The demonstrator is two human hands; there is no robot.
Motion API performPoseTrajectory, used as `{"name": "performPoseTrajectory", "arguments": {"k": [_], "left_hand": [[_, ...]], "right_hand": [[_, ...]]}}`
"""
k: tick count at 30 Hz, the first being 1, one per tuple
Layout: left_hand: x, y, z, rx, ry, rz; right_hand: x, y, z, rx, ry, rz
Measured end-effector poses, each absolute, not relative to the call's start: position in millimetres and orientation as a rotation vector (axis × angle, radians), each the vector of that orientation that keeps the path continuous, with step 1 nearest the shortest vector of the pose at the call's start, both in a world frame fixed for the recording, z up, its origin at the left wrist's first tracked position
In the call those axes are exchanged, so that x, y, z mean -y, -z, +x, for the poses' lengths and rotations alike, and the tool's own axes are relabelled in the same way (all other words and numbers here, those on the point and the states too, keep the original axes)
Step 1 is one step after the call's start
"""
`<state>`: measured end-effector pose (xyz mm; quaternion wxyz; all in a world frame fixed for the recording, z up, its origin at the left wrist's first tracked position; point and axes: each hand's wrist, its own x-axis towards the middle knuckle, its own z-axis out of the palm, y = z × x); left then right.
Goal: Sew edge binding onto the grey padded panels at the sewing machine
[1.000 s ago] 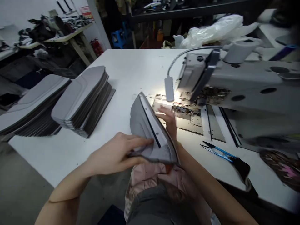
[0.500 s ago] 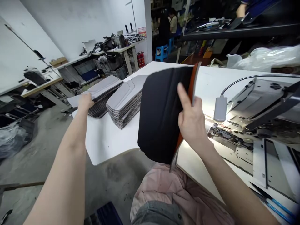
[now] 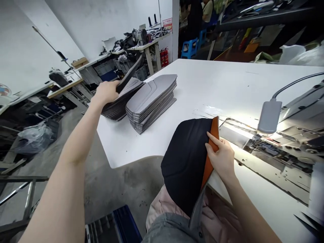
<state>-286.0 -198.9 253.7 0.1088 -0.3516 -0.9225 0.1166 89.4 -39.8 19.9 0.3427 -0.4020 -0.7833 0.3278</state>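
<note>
My left hand [image 3: 107, 91] grips the near edge of a thin grey fabric panel [image 3: 130, 74], tilted up off the left stack of panels [image 3: 115, 113]. A second stack of grey padded panels [image 3: 152, 96], with rounded ends and a stitched or pressed curve on top, stands just right of it. My right hand [image 3: 222, 157] pinches a black padded panel [image 3: 187, 158] along its orange strip [image 3: 212, 148]. This panel hangs over the table's near edge and my lap, with grey material showing behind its lower edge.
A sewing machine bed [image 3: 270, 165] lies at the right under a grey lamp [image 3: 269, 116] on a bent neck. The white table [image 3: 215, 81] reaches away behind the stacks. Dark pointed blades [image 3: 307, 224] show at the lower right. A blue crate [image 3: 126, 224] sits on the floor.
My left hand has raised the top grey panel from the left stack. The right hand has lowered the black panel towards my lap, and its orange strip shows wider. The view has shifted right.
</note>
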Motion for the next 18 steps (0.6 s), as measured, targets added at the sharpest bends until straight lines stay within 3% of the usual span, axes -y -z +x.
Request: {"name": "performPoseTrajectory", "arguments": {"k": [4,9,12,15,18], "left_hand": [[180.0,-255.5,-147.7,2.576,-0.48,-1.744],[171.2,-196.3,-27.4,2.169,-0.652,-2.894],[134.5,-165.0,-12.6,2.023,-0.413,-3.088],[72.8,-131.6,-21.8,2.031,0.144,-2.697],[14.1,-92.9,-33.2,2.167,0.306,-2.568]], "right_hand": [[49.1,-31.6,81.2,1.806,-1.222,-1.023],[64.1,-34.6,86.3,1.245,-1.848,-0.956],[65.4,-23.5,96.8,1.193,-1.731,-1.051],[59.8,-11.6,105.7,1.254,-1.53,-1.086],[49.9,-4.4,115.1,1.394,-1.38,-1.134]]}}
